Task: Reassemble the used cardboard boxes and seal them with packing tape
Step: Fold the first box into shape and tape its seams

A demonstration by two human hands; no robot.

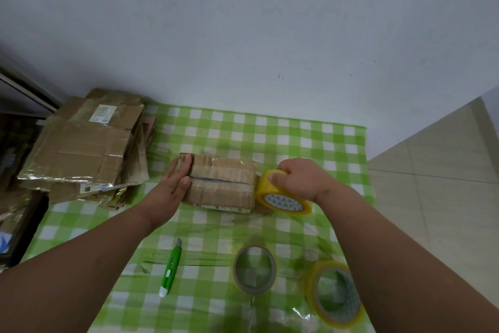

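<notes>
Small brown cardboard box (pixel 220 184), flaps closed, at the middle of the green-and-white checked tablecloth (pixel 270 127). Left end is pressed by the left hand (pixel 172 184), fingers straight. Yellow-edged roll of clear packing tape (pixel 282 193), touching the right end, is gripped by the curled right hand (pixel 299 178). Judged light, stiff, creased; best steadied at the ends, tape drawn along the centre seam
</notes>
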